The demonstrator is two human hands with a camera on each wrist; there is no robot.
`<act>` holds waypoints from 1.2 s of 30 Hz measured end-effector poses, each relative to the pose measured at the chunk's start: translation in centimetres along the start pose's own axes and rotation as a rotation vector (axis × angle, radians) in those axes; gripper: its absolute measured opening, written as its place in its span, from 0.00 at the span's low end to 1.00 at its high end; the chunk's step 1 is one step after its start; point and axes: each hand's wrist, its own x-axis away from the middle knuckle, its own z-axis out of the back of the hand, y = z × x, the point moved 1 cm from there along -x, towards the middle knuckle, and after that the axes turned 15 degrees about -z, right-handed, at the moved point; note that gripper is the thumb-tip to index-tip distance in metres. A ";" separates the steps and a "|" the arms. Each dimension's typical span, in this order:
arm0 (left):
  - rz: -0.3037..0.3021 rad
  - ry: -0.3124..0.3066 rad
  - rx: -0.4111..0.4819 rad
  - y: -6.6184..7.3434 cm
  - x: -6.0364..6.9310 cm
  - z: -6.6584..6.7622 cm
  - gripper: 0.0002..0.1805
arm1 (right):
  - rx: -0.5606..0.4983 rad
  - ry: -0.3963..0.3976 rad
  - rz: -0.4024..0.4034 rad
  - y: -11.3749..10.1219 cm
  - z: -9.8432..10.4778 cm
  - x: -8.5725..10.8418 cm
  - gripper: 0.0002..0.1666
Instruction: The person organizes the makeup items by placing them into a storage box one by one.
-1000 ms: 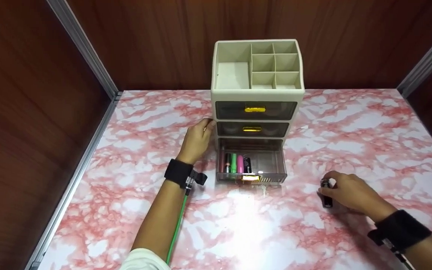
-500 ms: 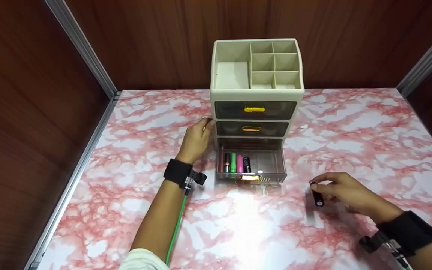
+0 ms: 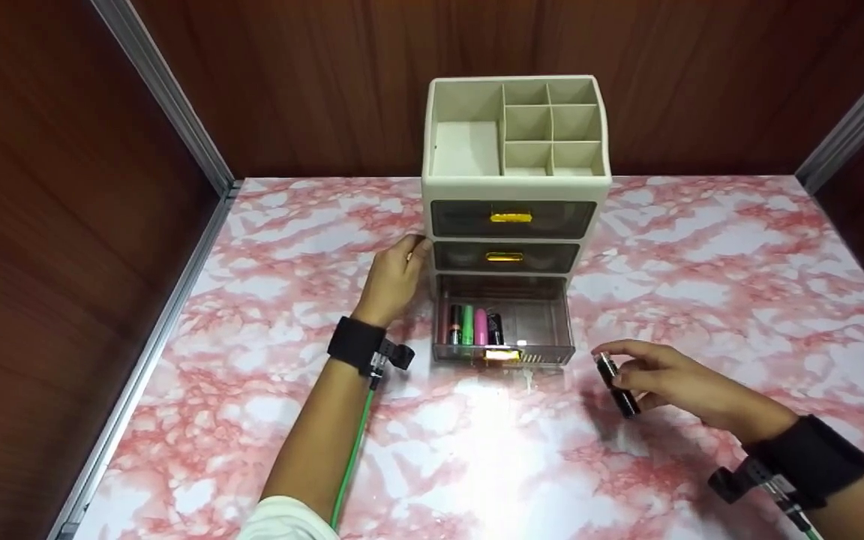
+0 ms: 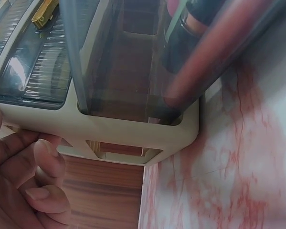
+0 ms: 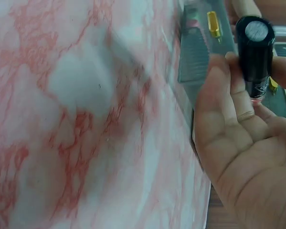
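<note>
A cream drawer organizer (image 3: 516,187) stands at the back of the table, its bottom clear drawer (image 3: 541,319) pulled out. Several cosmetic tubes lie along that drawer's left side, among them a green tube (image 3: 467,325) and a pink tube (image 3: 481,327). My left hand (image 3: 391,279) holds the organizer's left side edge; in the left wrist view its fingers (image 4: 49,198) are curled beside the cream frame. To the right of the drawer, above the table, my right hand (image 3: 676,382) pinches a black lipstick (image 3: 616,384) between thumb and fingers. The right wrist view shows the lipstick's round end (image 5: 256,31).
The organizer's two upper drawers, with yellow handles (image 3: 511,217), are closed. Its top has divided compartments (image 3: 528,124). A pink-and-white marbled table (image 3: 252,420) lies beneath, with brown wood panels (image 3: 327,90) behind and at the sides.
My right hand has lifted the lipstick off the table and moved it left, closer to the open drawer, tilting it on the way. The left hand has stayed at the organizer's side.
</note>
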 end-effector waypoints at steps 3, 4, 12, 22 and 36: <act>-0.005 0.000 -0.004 0.0 0.0 0.0 0.22 | -0.018 -0.033 0.023 0.0 -0.2 -0.1 0.30; -0.006 0.001 -0.005 -0.1 0.0 -0.1 0.22 | -0.026 -0.037 0.027 0.0 -0.2 -0.1 0.30; -0.002 0.008 0.002 -0.2 0.1 0.0 0.22 | -0.135 0.050 -0.030 -0.7 -0.5 -0.1 0.31; 0.010 0.009 0.020 -0.1 0.1 -0.1 0.23 | -0.287 0.030 -0.018 -1.5 -1.0 0.0 0.25; 0.010 0.011 0.001 -0.1 0.0 -0.1 0.22 | -0.246 0.007 0.016 -1.8 -1.3 -0.3 0.25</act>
